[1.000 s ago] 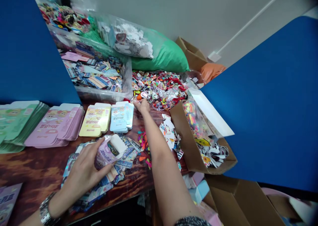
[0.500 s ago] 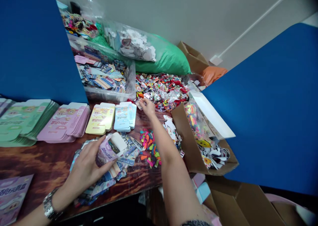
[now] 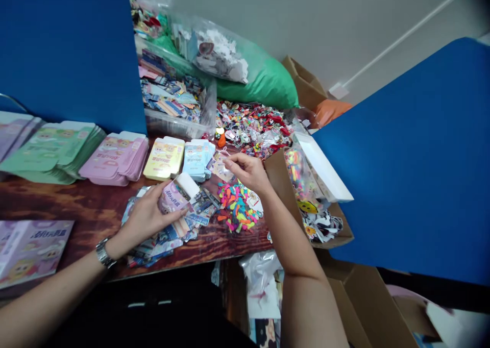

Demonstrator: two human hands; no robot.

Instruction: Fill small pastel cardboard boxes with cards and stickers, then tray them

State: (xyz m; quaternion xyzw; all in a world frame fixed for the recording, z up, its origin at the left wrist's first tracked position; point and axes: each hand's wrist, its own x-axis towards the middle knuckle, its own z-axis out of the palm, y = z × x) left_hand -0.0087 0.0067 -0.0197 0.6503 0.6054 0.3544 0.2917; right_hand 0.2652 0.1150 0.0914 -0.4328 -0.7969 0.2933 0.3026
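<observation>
With 12 o'clock straight ahead of me across the worktop (image 3: 84, 205), my left hand (image 3: 147, 218) is wrapped around a lilac printed card box (image 3: 170, 197), its fingers (image 3: 174, 214) clamped on the box from below and my thumb lying along the near face. The box's long axis runs from about 8 to 2 o'clock, with its white flap (image 3: 187, 184) at the 2 o'clock end. My right hand (image 3: 248, 170) is the nearer hand to a small clear printed packet (image 3: 220, 167), which lies at 9 o'clock from it, just beside the stack of pale blue cartons (image 3: 195, 159). The packet's long axis runs from about 10 to 4 o'clock. My right fingers (image 3: 234, 160) are close together at its 4 o'clock end, but I cannot tell whether they are gripping it. A pile of bright coloured pieces (image 3: 238, 207) sits at 6 o'clock from those fingers.
</observation>
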